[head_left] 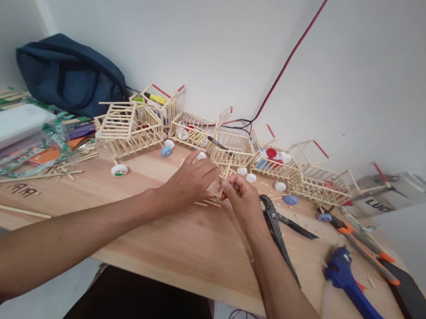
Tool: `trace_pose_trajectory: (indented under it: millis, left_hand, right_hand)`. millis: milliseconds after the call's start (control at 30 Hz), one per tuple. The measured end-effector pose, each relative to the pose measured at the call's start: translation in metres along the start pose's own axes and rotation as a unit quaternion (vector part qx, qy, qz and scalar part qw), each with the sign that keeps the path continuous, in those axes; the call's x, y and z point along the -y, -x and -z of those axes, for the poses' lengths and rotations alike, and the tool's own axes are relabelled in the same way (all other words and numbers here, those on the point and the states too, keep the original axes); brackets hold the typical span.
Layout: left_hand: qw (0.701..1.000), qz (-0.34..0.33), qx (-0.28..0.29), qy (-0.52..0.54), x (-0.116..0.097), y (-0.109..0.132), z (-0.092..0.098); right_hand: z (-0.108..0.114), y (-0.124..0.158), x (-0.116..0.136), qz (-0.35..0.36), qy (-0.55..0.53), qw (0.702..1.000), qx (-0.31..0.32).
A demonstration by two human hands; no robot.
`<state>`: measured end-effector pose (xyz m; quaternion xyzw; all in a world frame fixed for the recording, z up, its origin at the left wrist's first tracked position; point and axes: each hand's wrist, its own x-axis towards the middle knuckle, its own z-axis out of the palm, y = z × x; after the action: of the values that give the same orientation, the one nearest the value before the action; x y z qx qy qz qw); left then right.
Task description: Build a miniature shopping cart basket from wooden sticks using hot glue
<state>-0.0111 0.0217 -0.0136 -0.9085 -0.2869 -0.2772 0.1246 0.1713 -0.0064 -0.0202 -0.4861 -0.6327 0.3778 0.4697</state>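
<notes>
At the middle of the wooden table, my left hand [191, 180] curls over a small frame of thin wooden sticks [209, 201], mostly covering it. My right hand [244, 197] is closed in a pinch at the frame's right side, thumb and forefinger on a short thin stick whose ends are hard to make out. The fingertips of both hands nearly meet. Just behind them stands a stick-built miniature cart [232, 155] with a dark pen-like tool [217, 143] lying across it. White bottle caps [242, 170] lie beside my right fingers.
More stick carts [318, 183] with red handles line the wall. Pliers [277, 228], a blue glue gun [358, 295] and orange-handled cutters [370, 250] lie right. Left are a white power bank [4, 128], loose sticks and plastic wrappers; a blue bag [73, 74] stands behind.
</notes>
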Motion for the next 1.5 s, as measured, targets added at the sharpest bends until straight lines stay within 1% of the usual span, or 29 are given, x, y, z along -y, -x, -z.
trace_pose_trajectory:
  millis: [300, 567, 733, 1000, 1300, 1500]
  left_hand:
    - [1.0, -0.012, -0.001, -0.005, 0.0002, 0.0007, -0.0009]
    - [1.0, -0.017, -0.004, -0.005, 0.0, 0.0001, -0.0008]
    - [1.0, -0.019, 0.003, -0.014, -0.0001, 0.0, -0.0018]
    - [1.0, -0.018, -0.002, -0.018, -0.0013, 0.0, 0.0]
    - [1.0, -0.015, 0.001, -0.02, -0.0007, 0.0002, -0.0029]
    - [1.0, -0.012, 0.002, -0.019, -0.0019, -0.0002, -0.0006]
  right_hand:
    - [0.0007, 0.0, -0.0005, -0.001, -0.002, 1.0, 0.005]
    - [-0.0003, -0.0001, 0.0013, 0.006, 0.014, 1.0, -0.004]
    - [-0.0007, 0.0002, 0.0024, 0.003, 0.014, 1.0, 0.001]
    - [0.0002, 0.0003, 0.0013, -0.002, 0.015, 1.0, 0.004]
    - [-0.0008, 0.0008, 0.0026, -0.007, 0.013, 1.0, -0.002]
    - [-0.0019, 0.0006, 0.0034, -0.007, 0.016, 1.0, -0.002]
